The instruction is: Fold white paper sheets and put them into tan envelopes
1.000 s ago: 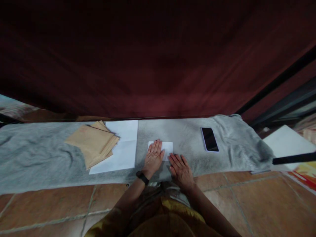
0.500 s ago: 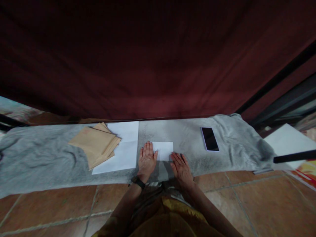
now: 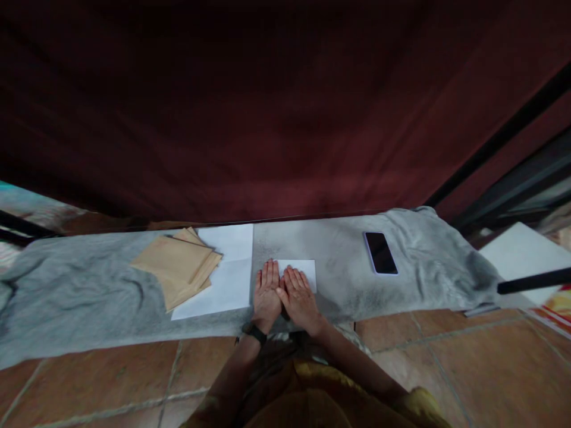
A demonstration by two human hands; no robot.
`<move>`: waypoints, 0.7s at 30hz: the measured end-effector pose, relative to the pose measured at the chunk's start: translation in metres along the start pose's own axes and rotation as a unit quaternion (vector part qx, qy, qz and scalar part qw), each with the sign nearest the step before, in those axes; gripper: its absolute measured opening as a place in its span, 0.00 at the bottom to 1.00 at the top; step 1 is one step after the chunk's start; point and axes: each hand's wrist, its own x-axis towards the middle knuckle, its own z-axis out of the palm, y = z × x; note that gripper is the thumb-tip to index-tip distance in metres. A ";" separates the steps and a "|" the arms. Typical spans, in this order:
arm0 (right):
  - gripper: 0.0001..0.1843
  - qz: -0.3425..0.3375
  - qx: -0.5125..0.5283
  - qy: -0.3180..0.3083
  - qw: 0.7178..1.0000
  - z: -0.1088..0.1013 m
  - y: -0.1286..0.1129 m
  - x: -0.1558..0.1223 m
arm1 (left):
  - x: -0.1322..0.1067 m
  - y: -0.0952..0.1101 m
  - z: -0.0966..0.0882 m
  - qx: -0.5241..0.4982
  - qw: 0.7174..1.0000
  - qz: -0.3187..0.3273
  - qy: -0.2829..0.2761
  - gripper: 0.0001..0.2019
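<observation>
A small folded piece of white paper [image 3: 308,270] lies on the grey cloth, partly covered by both hands. My left hand [image 3: 267,295] rests flat along its left edge, fingers stretched forward. Beside it, my right hand [image 3: 300,297] lies flat across the paper's middle, its thumb against the left hand. Neither hand grasps anything. To the left is a larger white sheet [image 3: 236,279] with crease lines, and several brown envelopes [image 3: 178,261] are piled over its left part.
A phone [image 3: 380,253] with a pale purple edge lies to the right on the grey cloth [image 3: 330,238]. A dark red curtain [image 3: 285,131] hangs behind. At far right are a white board [image 3: 526,255] and a black bar [image 3: 535,281]. Tiled floor [image 3: 120,380] shows in front.
My right hand has slid left from the paper's right edge across its face to meet the left hand. The left hand stays on the left edge. The view has shifted slightly.
</observation>
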 end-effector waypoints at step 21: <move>0.35 0.068 -0.116 0.068 0.989 -0.009 0.044 -0.018 | 0.003 0.006 -0.003 -0.048 0.998 -0.015 0.039 0.30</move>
